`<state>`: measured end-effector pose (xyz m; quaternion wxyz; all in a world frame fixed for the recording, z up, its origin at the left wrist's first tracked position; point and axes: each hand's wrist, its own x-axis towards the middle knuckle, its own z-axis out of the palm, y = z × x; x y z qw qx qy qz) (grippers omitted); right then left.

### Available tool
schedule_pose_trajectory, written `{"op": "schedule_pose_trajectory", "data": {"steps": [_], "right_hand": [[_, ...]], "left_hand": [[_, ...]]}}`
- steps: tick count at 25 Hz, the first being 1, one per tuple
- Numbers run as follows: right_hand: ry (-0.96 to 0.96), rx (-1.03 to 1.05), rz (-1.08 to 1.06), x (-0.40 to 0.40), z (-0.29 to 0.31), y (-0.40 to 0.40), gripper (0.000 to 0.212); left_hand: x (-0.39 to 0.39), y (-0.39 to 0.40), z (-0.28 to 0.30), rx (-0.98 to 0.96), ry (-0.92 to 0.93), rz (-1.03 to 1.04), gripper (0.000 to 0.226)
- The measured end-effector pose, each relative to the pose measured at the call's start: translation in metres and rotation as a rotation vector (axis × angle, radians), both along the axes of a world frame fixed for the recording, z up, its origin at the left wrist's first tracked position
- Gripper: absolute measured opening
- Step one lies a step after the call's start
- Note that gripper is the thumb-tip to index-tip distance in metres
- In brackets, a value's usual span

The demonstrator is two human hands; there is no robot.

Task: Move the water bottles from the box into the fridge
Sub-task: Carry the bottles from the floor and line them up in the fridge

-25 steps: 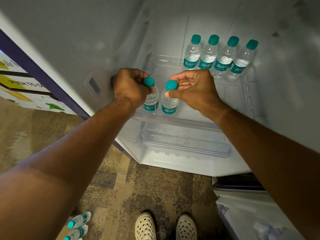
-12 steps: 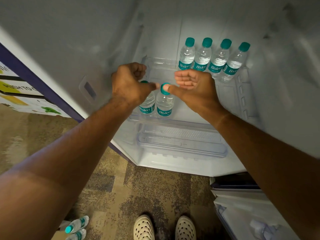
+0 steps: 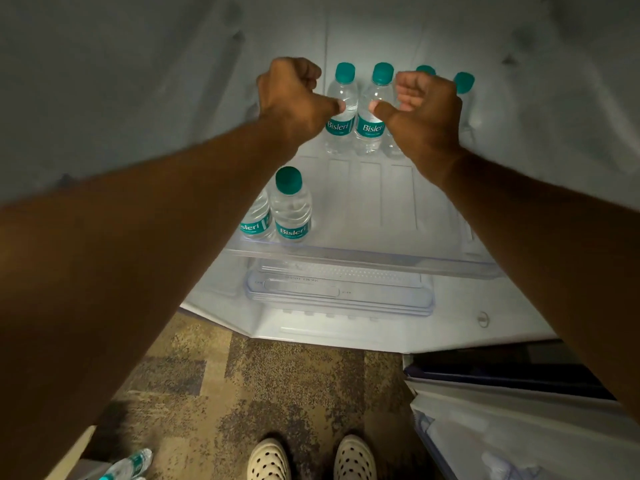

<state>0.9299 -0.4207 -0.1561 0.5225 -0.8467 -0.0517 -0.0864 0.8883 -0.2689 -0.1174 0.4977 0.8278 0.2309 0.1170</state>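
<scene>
Both arms reach into the fridge (image 3: 381,327); left hand (image 3: 294,98) and right hand (image 3: 426,109) fisted, empty, thumbs out.

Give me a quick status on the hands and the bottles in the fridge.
Left hand and right hand curled, empty. Two front bottles upright on shelf, four in back row. More bottles on the floor. Nothing blocking.

Both hands, left (image 3: 294,98) and right (image 3: 426,112), have released the two front bottles (image 3: 291,206) and moved toward 12 o'clock, fists empty.
</scene>
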Motion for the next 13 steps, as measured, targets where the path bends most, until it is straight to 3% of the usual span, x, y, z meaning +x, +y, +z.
{"op": "schedule_pose_trajectory", "data": {"steps": [13], "right_hand": [[-0.025,-0.191,0.083,0.072,-0.009,0.013,0.051]], "left_hand": [[0.071,0.001,-0.031,-0.026,-0.018,-0.106,0.037]]}}
